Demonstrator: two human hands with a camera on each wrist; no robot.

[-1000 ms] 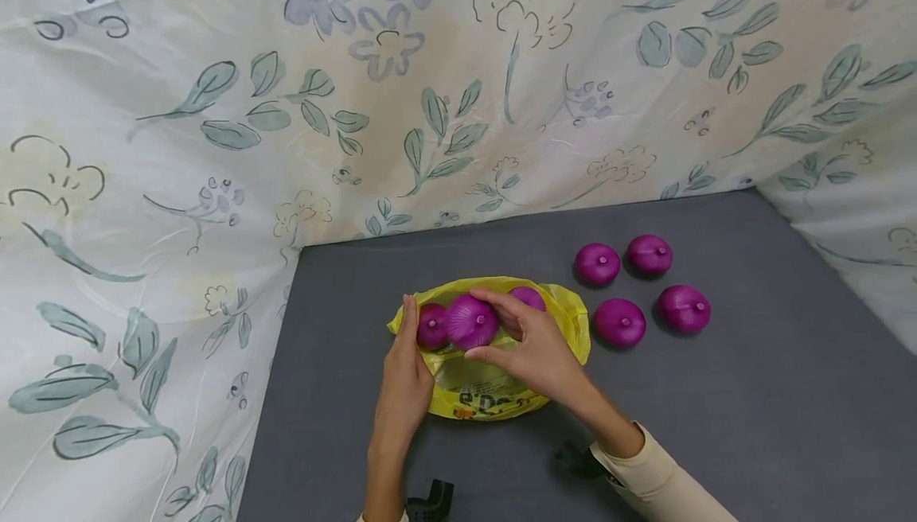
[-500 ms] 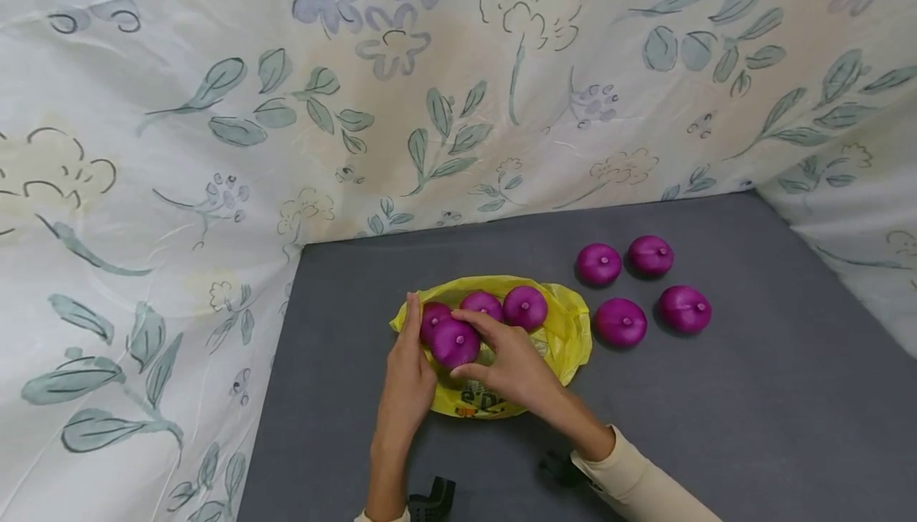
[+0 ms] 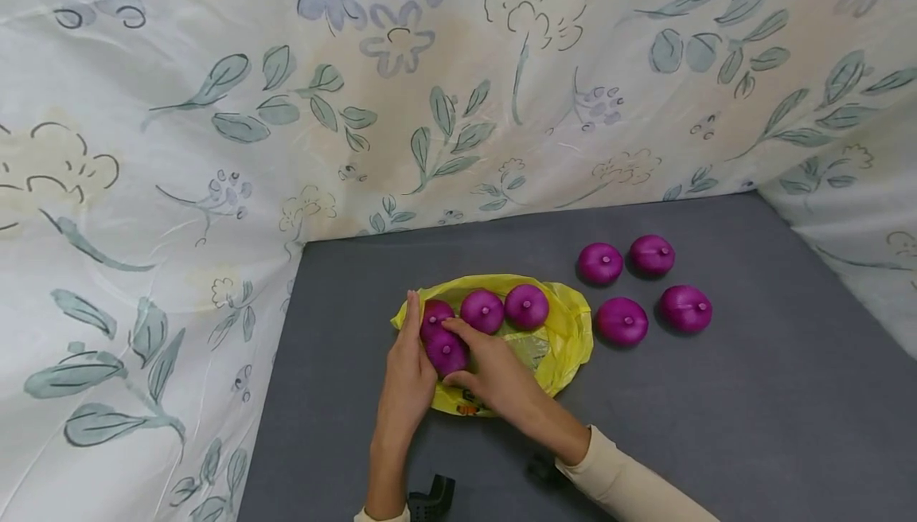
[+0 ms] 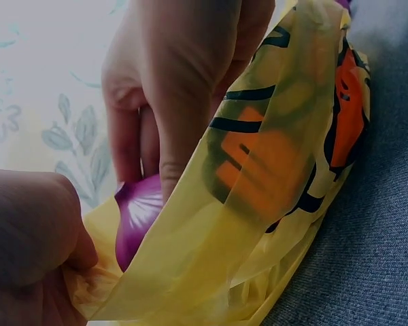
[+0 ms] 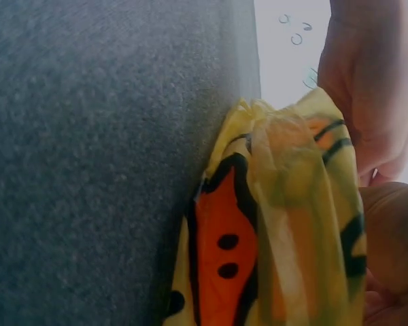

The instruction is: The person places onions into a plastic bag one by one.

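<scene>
A yellow plastic bag point(image 3: 573, 335) lies open-mouthed on the grey table in the head view. My left hand point(image 3: 407, 383) holds the bag's left rim, with its fingers upright along the side; the left wrist view shows the plastic point(image 4: 98, 288) gathered at its thumb. Inside the bag's front left, my right hand point(image 3: 505, 383) grips a purple onion point(image 3: 446, 353) between thumb and fingers. Behind that onion sits another onion point(image 3: 435, 315), partly covered by my fingers. Two further onions, one point(image 3: 482, 310) in the middle and one point(image 3: 527, 306) to its right, rest along the bag's back.
Several more purple onions point(image 3: 622, 321) stand on the table point(image 3: 774, 395) to the right of the bag. A floral cloth point(image 3: 430, 108) hangs behind the table and along both sides. A black wrist device point(image 3: 432, 498) shows by my left forearm.
My right hand has carried its onion down and left into the bag's front left corner. The onions at the back have come into fuller view. My left hand stays at the rim.
</scene>
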